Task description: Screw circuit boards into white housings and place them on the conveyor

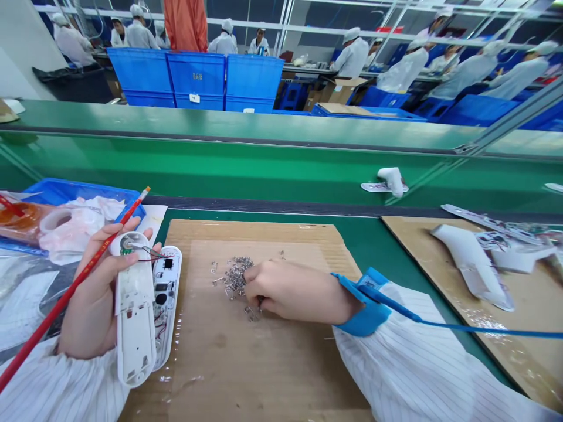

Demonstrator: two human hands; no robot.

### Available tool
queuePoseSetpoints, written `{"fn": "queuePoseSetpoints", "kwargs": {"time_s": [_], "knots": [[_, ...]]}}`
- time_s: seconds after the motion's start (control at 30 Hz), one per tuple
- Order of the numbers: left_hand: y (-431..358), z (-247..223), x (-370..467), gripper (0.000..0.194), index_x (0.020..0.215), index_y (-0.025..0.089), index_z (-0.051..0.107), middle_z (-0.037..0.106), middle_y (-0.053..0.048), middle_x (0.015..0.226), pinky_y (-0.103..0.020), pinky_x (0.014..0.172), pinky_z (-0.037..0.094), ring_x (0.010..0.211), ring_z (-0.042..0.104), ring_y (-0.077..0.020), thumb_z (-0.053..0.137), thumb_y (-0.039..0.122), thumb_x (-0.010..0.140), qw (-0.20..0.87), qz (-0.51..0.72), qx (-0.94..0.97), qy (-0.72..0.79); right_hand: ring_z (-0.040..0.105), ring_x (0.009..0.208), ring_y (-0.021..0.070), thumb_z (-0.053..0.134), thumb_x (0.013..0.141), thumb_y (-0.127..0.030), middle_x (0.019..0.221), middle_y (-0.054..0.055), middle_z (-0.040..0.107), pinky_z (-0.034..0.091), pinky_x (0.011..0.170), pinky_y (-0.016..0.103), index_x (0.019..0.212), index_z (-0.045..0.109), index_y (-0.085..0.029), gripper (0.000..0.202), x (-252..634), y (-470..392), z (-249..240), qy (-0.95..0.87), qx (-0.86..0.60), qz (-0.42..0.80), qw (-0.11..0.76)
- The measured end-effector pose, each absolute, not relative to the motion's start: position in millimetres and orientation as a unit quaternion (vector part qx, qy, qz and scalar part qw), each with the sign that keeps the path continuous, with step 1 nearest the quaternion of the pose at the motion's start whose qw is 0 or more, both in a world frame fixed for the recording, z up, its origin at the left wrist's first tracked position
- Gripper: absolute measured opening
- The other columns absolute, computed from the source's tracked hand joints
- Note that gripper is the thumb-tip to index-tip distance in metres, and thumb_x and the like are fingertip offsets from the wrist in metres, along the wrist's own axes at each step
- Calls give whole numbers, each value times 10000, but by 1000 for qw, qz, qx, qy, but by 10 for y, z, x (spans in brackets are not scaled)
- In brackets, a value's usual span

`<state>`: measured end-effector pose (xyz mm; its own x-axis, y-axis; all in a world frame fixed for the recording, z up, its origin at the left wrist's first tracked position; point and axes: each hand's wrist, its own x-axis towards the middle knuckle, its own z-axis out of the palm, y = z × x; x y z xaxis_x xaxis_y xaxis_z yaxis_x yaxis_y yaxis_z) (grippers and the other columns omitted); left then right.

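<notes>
My left hand (94, 287) is wrapped round an open white plastic housing (135, 322), its two halves side by side and joined by thin wires. The right half (167, 299) carries a circuit board with black parts. A long red brush (65, 296) with a pale tip also lies in this hand, slanting up past the thumb. My right hand (268, 287), with a blue wrist strap (367, 302) on the wrist, has its fingers pinched together at the edge of a pile of small metal pieces (236, 274) on the cardboard (220, 363). Whatever its fingertips hold is hidden.
A blue tray (83, 189) with plastic bags stands at the left. More white housings (472, 266) lie on a second cardboard (523, 346) at the right. Beyond the green belt (264, 176), where one white unit (391, 180) lies, are blue bins (197, 79) and people in white.
</notes>
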<state>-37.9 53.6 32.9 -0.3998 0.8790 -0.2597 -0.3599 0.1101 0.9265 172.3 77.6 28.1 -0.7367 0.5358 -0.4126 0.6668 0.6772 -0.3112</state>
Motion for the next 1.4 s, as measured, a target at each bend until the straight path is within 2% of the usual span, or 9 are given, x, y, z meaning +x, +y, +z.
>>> {"fn": "queuePoseSetpoints", "kwargs": {"time_s": [0.17,0.33,0.43,0.53,0.7,0.97,1.1,1.27,1.4], "knots": [[541,252,-327,332,836,217,536,584,-12,973,-270,640,500,754,577,-163,579,52,551,491,679,219,500,445,583,84,462,612,60,661,-1,538,313,499,210,547,521,-137,216,1728,795,311,907,330,-246,89],[500,149,-198,297,796,257,518,568,36,1017,-281,708,490,880,564,-171,504,31,604,446,726,217,476,473,578,67,502,695,-13,644,-17,527,389,517,175,629,544,-145,153,1456,546,378,847,301,-343,-272],[443,127,-142,292,802,269,518,580,34,995,-339,716,490,816,586,-177,476,40,625,468,724,200,465,509,599,59,533,717,-54,683,-1,567,426,547,151,655,568,-138,110,1244,310,287,795,287,-386,-370],[403,119,-123,286,867,247,511,615,-12,887,-356,681,486,671,601,-172,476,71,644,497,709,187,464,513,611,62,476,765,-86,721,16,588,430,562,156,689,584,-144,144,1137,135,139,814,259,-370,-366],[396,101,-134,279,876,233,514,634,-17,859,-307,639,494,684,613,-177,484,74,650,496,707,202,462,488,571,71,425,791,-97,674,13,591,386,508,176,702,596,-158,202,1154,58,26,840,275,-298,-360],[381,120,-102,288,820,245,535,596,19,977,-294,623,507,771,607,-187,499,61,602,482,714,212,462,532,589,104,355,826,-180,701,55,613,396,505,195,792,605,-121,259,1196,44,8,868,250,-327,-278],[368,127,-90,272,793,246,518,515,31,1125,-310,643,508,818,584,-189,497,49,607,467,724,227,454,501,571,85,342,780,-85,717,41,602,382,499,184,778,635,-126,296,1193,77,-6,859,236,-344,-295],[360,118,-102,277,809,267,510,555,37,1030,-322,660,491,743,594,-184,495,68,617,467,711,237,469,489,588,75,401,738,-31,716,31,577,371,503,170,757,645,-126,262,1178,109,-17,833,233,-400,-303],[360,109,-108,280,810,259,503,550,34,1036,-298,643,491,745,595,-177,490,56,617,459,712,245,472,432,495,26,580,619,-2,630,-42,499,339,448,130,616,544,-138,141,1117,98,-16,659,386,-586,-270]]}}
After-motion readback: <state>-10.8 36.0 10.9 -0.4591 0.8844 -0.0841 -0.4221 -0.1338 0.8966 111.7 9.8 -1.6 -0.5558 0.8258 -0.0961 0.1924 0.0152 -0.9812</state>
